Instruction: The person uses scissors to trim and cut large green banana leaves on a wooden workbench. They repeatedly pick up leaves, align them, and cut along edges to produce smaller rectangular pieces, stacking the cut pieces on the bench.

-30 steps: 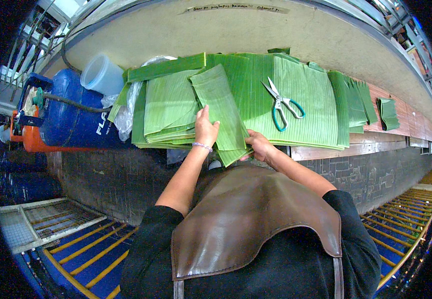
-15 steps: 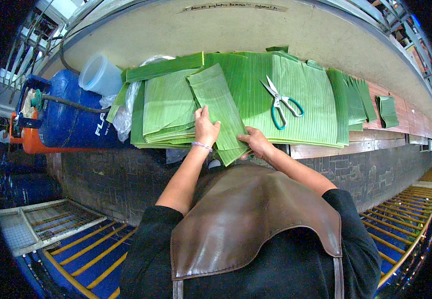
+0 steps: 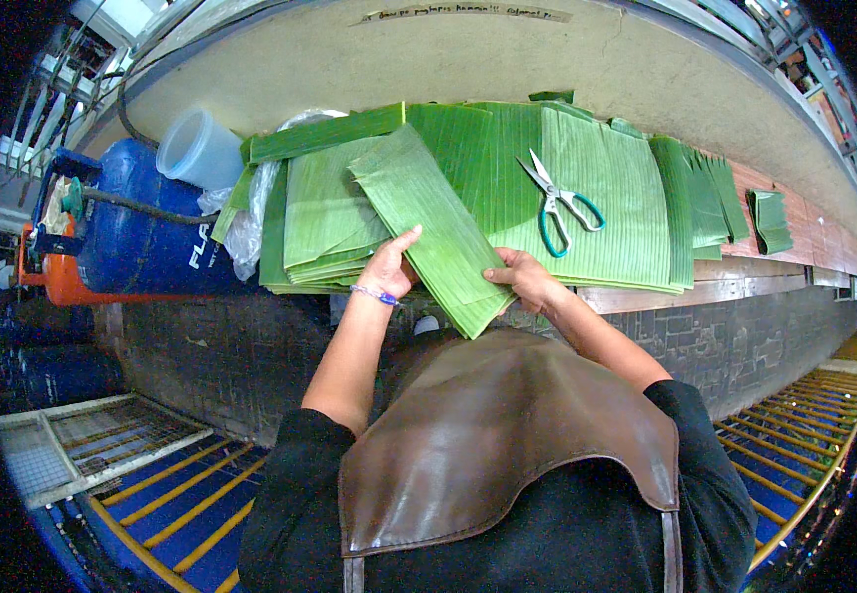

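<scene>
Mid-frame, your right hand [image 3: 530, 281] pinches the lower right of the green leaf bundle [image 3: 435, 222]; your left hand [image 3: 389, 270] curves half-open at its left edge, grip unclear. Press lightly so the layers align without tearing. Farther, upper left, an open translucent tub [image 3: 191, 148] shows no discernible contents.

A glossy brown apron [image 3: 488, 425], its wavy edge stitched, has grey-brown straps [image 3: 353, 573] over a black shirt [image 3: 537, 524] with short sleeves [image 3: 295, 455]. A bracelet [image 3: 379, 296], pale and blue, probably beaded, circles the left wrist [image 3: 371, 308].
</scene>
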A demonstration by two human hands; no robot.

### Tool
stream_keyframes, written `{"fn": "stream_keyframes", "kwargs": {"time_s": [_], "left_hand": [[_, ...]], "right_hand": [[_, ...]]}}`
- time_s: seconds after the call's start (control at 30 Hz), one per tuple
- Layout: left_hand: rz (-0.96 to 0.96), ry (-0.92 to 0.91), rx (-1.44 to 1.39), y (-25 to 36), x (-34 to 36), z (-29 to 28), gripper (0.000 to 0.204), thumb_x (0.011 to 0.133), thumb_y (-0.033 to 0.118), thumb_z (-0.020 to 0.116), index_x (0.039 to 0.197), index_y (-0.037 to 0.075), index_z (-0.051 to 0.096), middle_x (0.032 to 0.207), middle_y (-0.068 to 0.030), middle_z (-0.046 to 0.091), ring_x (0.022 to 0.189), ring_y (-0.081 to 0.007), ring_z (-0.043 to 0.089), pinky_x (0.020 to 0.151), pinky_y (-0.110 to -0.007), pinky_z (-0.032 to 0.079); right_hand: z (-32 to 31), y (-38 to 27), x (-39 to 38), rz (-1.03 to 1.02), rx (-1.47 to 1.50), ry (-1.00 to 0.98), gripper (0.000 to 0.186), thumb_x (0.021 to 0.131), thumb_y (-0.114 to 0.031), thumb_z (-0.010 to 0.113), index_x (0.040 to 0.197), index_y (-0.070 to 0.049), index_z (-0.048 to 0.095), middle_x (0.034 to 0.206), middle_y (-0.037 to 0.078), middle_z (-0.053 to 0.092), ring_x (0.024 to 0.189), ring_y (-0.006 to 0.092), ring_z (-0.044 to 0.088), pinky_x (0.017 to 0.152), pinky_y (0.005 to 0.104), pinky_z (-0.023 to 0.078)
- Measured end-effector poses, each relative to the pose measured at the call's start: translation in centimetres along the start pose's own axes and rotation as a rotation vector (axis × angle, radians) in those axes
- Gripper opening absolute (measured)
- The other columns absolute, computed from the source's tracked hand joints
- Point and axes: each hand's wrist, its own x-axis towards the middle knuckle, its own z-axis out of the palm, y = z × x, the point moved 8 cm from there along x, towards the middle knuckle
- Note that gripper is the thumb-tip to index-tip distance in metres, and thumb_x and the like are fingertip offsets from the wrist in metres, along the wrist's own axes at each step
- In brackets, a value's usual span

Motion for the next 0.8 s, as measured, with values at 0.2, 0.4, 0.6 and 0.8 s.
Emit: {"fn": "stream_keyframes", "kwargs": {"time_s": [0.2,0.4,0.6,0.8], "left_hand": [[-0.04,-0.3,-0.265,0.1,-0.3,2.0,0.053,0.086,0.019,0.065,0.131,0.002,0.045,0.129,-0.0141,0.053,0.12,-0.0308,0.051,0.104,-0.046,0.038],[0.028,-0.393,0.013,0.6,-1.6,3.8,0.051,0.085,0.006,0.062,0.132,0.001,0.043,0.129,-0.0163,0.053,0.118,-0.0314,0.053,0.103,-0.047,0.042],[0.077,-0.375,-0.009,-0.1,-2.1,4.1,0.047,0.087,0.005,0.059,0.131,0.0,0.043,0.128,-0.0157,0.054,0.116,-0.0306,0.055,0.1,-0.047,0.044],[0.199,-0.188,-0.022,1.2,-1.9,0.6,0.038,0.091,0.009,0.056,0.127,0.002,0.049,0.124,-0.0126,0.057,0.112,-0.0287,0.057,0.092,-0.049,0.049]], "right_hand": [[-1.4,-3.4,0.1,-0.101,-0.232,-0.069,0.034,0.084,-0.005,0.064,0.117,0.004,0.057,0.096,0.01,0.068,0.079,0.0176,0.065,0.071,0.0319,0.054],[-2.8,-6.3,-0.7,-0.073,-0.365,-0.12,0.033,0.081,-0.013,0.071,0.11,0.0,0.062,0.09,0.006,0.068,0.076,0.015,0.064,0.071,0.029,0.052],[-3.7,-7.6,-0.5,-0.154,-0.318,-0.114,0.025,0.085,-0.019,0.068,0.103,-0.002,0.065,0.087,0.002,0.068,0.076,0.0127,0.063,0.071,0.0254,0.05],[-12.3,-9.3,-1.1,-0.334,-0.736,0.544,0.037,0.082,-0.027,0.069,0.108,-0.003,0.059,0.093,0.014,0.063,0.084,0.0272,0.063,0.079,0.0404,0.051]]}}
